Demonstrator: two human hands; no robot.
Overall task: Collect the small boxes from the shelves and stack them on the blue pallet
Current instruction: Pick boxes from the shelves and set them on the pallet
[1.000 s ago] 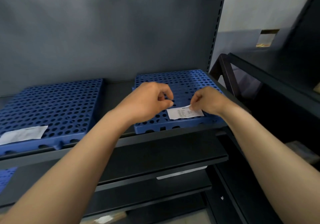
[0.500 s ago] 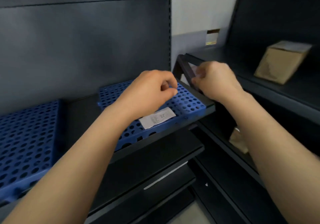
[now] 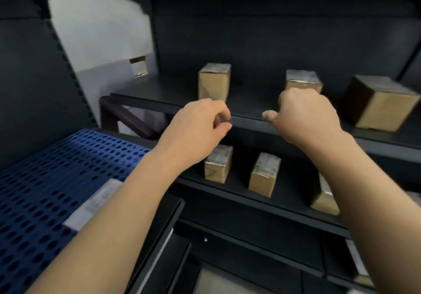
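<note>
Dark steel shelving carrying cardboard boxes now fills the centre and right of the frame, the view having swung right off the blue pallet, which sits bare but for a paper label at lower left. Three boxes stand on the upper shelf, the nearest ones at and, with more on the shelf below. Both hands, left and right, have left the label and hover loosely curled and empty at the shelf edge, so collecting appears about to begin.
</note>
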